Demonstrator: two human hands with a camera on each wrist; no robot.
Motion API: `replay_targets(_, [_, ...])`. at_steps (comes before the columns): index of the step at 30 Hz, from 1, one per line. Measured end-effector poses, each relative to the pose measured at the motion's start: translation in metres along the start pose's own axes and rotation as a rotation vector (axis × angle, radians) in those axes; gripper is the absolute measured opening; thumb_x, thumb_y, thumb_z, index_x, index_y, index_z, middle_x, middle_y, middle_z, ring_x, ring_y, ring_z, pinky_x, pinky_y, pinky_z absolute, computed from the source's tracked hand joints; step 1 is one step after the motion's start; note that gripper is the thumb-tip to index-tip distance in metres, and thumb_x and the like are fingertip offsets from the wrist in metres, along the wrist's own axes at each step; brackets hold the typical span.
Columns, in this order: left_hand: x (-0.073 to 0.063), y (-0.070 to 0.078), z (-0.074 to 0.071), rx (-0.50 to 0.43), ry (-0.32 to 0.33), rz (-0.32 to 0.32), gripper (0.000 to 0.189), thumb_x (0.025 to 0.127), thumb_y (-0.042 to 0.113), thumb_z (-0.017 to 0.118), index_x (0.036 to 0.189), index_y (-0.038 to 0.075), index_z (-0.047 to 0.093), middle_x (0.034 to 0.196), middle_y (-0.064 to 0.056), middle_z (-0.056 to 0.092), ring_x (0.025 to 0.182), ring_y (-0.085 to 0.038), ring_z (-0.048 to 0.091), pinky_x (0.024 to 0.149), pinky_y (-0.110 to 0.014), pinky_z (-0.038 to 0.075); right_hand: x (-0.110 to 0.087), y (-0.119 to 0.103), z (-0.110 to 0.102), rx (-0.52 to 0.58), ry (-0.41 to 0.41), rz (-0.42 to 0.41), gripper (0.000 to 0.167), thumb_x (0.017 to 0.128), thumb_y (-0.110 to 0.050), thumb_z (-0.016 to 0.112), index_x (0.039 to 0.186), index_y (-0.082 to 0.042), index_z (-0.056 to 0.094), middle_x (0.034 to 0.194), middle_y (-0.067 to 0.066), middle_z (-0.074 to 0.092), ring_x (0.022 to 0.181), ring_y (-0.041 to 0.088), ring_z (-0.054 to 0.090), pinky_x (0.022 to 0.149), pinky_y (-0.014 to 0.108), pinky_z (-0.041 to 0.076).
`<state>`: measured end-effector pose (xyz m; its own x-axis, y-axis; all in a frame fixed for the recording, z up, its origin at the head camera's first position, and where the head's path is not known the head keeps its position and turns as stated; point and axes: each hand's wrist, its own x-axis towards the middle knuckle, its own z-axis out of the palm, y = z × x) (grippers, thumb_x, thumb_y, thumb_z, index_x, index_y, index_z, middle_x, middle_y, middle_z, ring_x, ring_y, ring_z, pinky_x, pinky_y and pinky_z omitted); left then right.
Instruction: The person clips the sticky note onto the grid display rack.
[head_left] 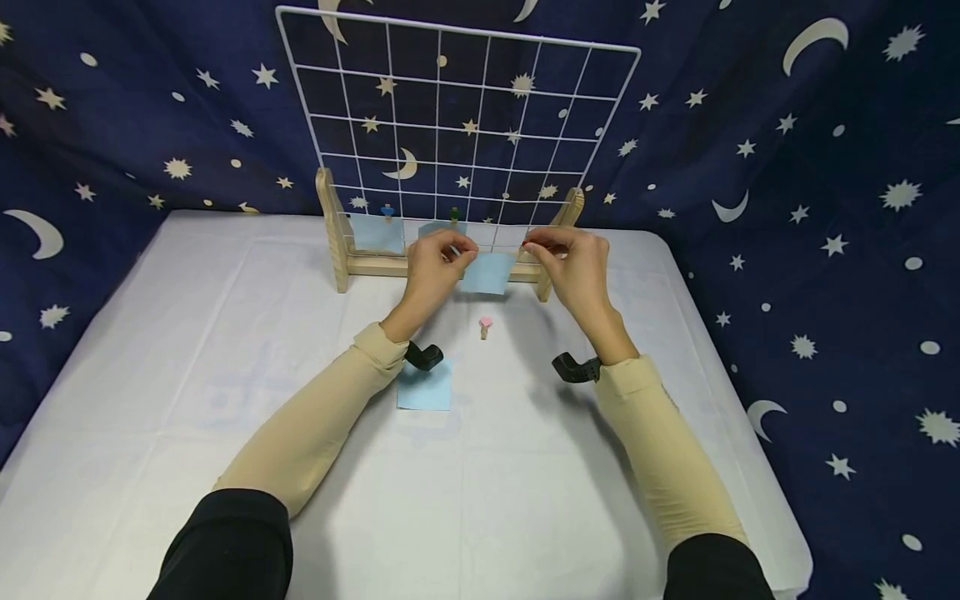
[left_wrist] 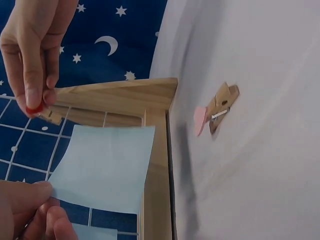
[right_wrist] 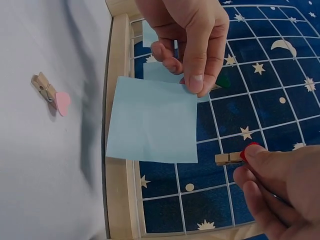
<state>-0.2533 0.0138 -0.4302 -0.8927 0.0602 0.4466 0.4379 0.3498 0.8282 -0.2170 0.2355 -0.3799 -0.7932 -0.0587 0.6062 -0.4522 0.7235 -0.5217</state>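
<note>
Right wrist view, left grip (right_wrist: 197,37) pinching blue note (right_wrist: 155,120) by one corner, right grip (right_wrist: 292,185) pinching clothespin (right_wrist: 227,159) near the note.

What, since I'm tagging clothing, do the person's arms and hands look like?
The left hand and right hand are bare. Cream sleeves with cuffs reach nearly to the wrists; black sleeves show higher up. Each wrist wears a curved black device.

Pale blue paper square (right_wrist: 152,122) is kinda bowed, pinched at its 10 o'clock corner from the head view. Red-topped wooden clothespin (right_wrist: 230,159) is held just off the 2 o'clock corner, not touching.
</note>
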Motion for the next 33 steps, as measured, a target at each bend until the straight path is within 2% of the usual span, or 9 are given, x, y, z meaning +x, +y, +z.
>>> replay_targets(9, [0.001, 0.002, 0.013, -0.004, 0.031, -0.005, 0.002, 0.091, 0.008, 0.082, 0.090, 0.010, 0.082, 0.089, -0.007, 0.076, 0.073, -0.021, 0.065, 0.072, -0.026, 0.045, 0.003, 0.001, 0.004, 0.007, -0.008, 0.024, 0.013, 0.091, -0.014, 0.083, 0.101, -0.007, 0.084, 0.094, 0.007, 0.081, 0.081, 0.022, 0.077, 0.073, 0.016, 0.055])
replay_targets(14, [0.003, 0.006, 0.018, 0.009, 0.064, -0.012, 0.005, 0.093, 0.014, 0.082, 0.090, 0.010, 0.081, 0.090, -0.005, 0.076, 0.075, -0.020, 0.066, 0.077, -0.030, 0.044, 0.006, 0.000, 0.006, -0.008, -0.001, 0.007, 0.013, 0.092, -0.014, 0.082, 0.101, -0.005, 0.084, 0.094, 0.008, 0.080, 0.081, 0.023, 0.077, 0.073, 0.023, 0.058])
replay_targets(21, [0.009, 0.010, 0.023, 0.004, 0.125, -0.009, 0.004, 0.094, 0.011, 0.081, 0.090, 0.012, 0.082, 0.089, -0.006, 0.077, 0.077, -0.021, 0.068, 0.076, -0.030, 0.044, 0.013, 0.000, 0.010, -0.019, 0.040, -0.048, 0.012, 0.092, -0.015, 0.082, 0.099, -0.005, 0.085, 0.093, 0.009, 0.080, 0.078, 0.023, 0.076, 0.072, 0.028, 0.058])
replay_targets(26, [0.011, 0.013, 0.027, -0.017, 0.139, 0.005, 0.005, 0.092, 0.008, 0.081, 0.091, 0.013, 0.082, 0.090, -0.006, 0.076, 0.077, -0.020, 0.069, 0.072, -0.027, 0.044, 0.016, 0.000, 0.012, -0.025, 0.082, -0.064, 0.015, 0.091, -0.016, 0.081, 0.099, -0.004, 0.085, 0.093, 0.010, 0.081, 0.079, 0.025, 0.076, 0.071, 0.028, 0.058])
replay_targets(33, [0.014, 0.014, 0.029, -0.013, 0.154, 0.025, 0.005, 0.091, 0.007, 0.082, 0.091, 0.013, 0.080, 0.091, -0.006, 0.073, 0.077, -0.020, 0.069, 0.072, -0.027, 0.045, 0.019, 0.000, 0.015, -0.039, 0.101, -0.080, 0.015, 0.091, -0.016, 0.082, 0.099, -0.005, 0.085, 0.093, 0.010, 0.081, 0.078, 0.026, 0.077, 0.070, 0.040, 0.060])
